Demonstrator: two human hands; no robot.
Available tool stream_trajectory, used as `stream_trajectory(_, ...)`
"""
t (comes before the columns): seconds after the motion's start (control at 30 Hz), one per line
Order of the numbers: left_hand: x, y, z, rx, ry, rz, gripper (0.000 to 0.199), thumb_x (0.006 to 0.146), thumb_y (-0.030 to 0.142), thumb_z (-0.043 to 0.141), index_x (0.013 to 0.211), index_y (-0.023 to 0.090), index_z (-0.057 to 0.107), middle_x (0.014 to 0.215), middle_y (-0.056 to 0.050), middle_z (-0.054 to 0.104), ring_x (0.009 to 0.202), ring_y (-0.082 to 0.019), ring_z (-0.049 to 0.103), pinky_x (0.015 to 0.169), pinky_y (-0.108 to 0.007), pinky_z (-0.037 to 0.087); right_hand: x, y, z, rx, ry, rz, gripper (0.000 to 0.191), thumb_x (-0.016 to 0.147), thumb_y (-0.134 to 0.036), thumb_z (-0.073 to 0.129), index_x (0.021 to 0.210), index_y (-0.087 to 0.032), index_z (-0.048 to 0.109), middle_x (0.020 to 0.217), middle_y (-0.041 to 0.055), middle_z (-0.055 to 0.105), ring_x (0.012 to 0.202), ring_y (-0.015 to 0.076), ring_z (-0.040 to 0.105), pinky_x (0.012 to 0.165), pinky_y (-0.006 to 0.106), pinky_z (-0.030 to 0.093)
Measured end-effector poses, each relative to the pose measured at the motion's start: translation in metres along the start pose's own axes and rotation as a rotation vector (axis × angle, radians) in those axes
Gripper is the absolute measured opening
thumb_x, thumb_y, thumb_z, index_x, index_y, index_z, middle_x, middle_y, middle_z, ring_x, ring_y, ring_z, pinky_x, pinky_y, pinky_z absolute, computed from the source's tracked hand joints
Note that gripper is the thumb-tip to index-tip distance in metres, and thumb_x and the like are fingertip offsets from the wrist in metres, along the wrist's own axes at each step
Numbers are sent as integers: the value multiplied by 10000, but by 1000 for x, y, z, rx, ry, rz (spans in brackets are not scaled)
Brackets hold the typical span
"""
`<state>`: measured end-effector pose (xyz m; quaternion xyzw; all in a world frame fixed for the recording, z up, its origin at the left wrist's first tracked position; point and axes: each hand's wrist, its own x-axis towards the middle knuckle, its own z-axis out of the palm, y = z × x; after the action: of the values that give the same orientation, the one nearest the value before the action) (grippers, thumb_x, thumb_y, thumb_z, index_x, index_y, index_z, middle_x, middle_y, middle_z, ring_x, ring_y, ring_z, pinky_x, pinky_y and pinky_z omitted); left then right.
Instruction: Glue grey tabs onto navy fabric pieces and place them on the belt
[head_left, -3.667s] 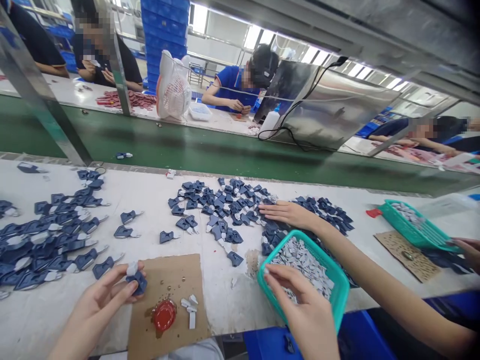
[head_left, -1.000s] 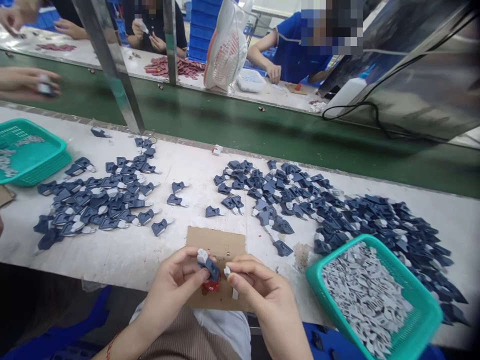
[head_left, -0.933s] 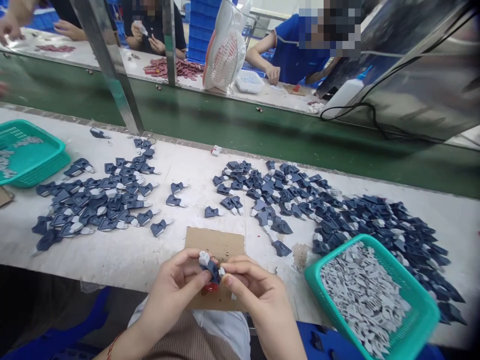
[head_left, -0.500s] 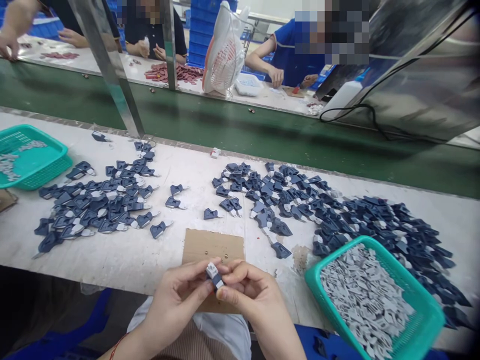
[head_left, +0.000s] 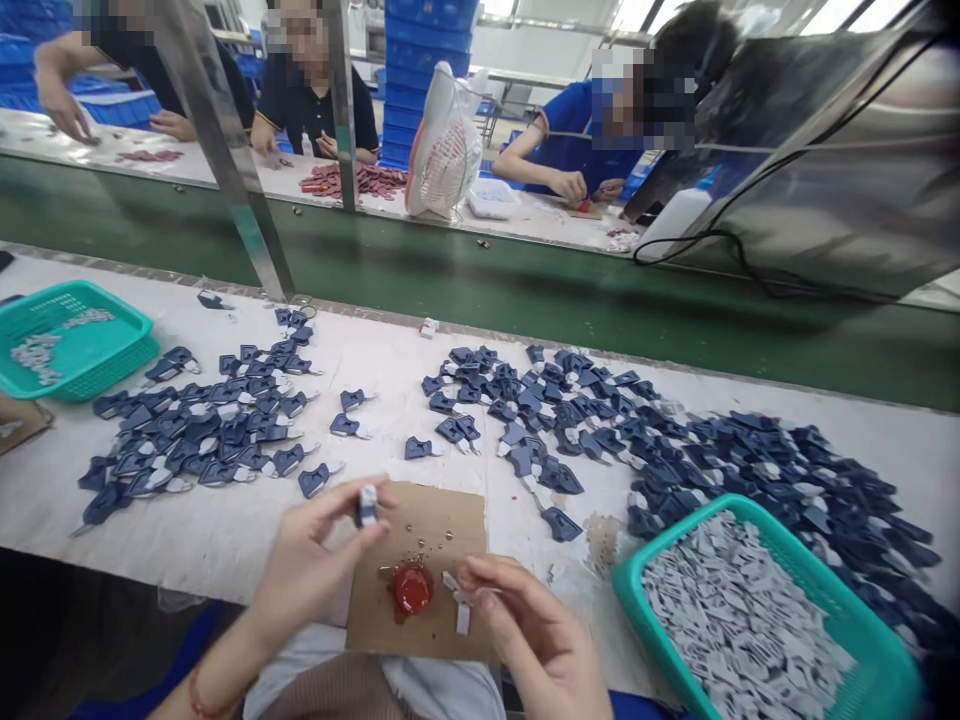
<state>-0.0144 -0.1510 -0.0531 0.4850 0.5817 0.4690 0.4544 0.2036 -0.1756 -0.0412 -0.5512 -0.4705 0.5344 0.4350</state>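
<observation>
White bag (head_left: 444, 150) near blue crates (head_left: 426, 70)

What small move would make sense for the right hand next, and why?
I'd suggest the right hand pinch one light grey piece off the cardboard. Its fingertips are right beside those pieces, while the left hand holds a dark blue part. Whether the right fingers already grip something, I can't tell.

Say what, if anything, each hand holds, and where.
The left hand pinches a navy piece, apparently by its body, white end up. Whether the right hand grips anything cannot be told.
</observation>
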Motion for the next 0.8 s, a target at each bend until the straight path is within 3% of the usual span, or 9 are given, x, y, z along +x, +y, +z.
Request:
stream_trajectory(0.1, 29, -4, -33, 404, 138, 90, 383, 852, 390, 628, 1186, 209, 674, 1043, -74, 749, 878, -237, 675, 812, -333, 531, 1, 1, -48, -341, 240, -93, 234, 827, -461, 651, 888, -270, 770, 1016, 61, 744, 957, 243, 696, 871, 319, 555)
stream_trajectory(0.2, 55, -5, -59, 822, 119, 166, 464, 892, 447, 521, 1269, 195, 620, 1009, -105, 713, 801, -254, 658, 720, -346, 518, 2, -2, -101, -683, 502, -71, 334, 815, -537, 582, 922, -270, 753, 1059, 63, 738, 991, 291, 686, 771, 352, 574)
stream_trajectory(0.27, 65, -4, -69, 1034, 61, 195, 482, 918, 440, 443, 1266, 154, 613, 1034, -150, 679, 849, -296, 661, 722, -381, 520, 4, -4, -130, -889, 525, -36, 383, 814, -555, 523, 942, -270, 745, 1069, 70, 729, 919, 300, 691, 668, 372, 570)
stream_trajectory(0.37, 74, -4, -75, 1173, -11, 229, 478, 936, 395, 396, 1238, 93, 610, 1083, -201, 668, 1038, -366, 613, 812, -445, 512, 8, -1, -159, -1072, 417, -4, 429, 817, -525, 454, 968, -241, 738, 1049, 103, 717, 898, 317, 675, 662, 421, 559)
stream_trajectory(0.47, 80, -8, -81, 1181, -63, 277, 469, 934, 386, 410, 1233, 74, 593, 1150, -205, 677, 1140, -398, 552, 890, -484, 483, 12, 3, -168, -1131, 302, 37, 446, 836, -484, 419, 1012, -215, 728, 1057, 126, 694, 965, 329, 649, 729, 455, 553)
stream_trajectory(0.63, 90, -14, -86, 1230, -104, 309, 463, 918, 443, 417, 1223, 147, 600, 1181, -171, 673, 1070, -416, 578, 872, -509, 474, 17, 2, -163, -1080, 219, 91, 435, 888, -491, 403, 1054, -215, 698, 1096, 121, 659, 962, 302, 637, 719, 419, 555)
stream_trajectory(0.8, 93, 2, -66, 1324, -21, 430, 502, 935, 396, 344, 1223, 77, 604, 1181, -235, 607, 1080, -424, 547, 885, -536, 446, 19, 8, -165, -1058, 211, 40, 360, 904, -452, 415, 988, -241, 694, 1048, 95, 649, 797, 245, 654, 632, 367, 538)
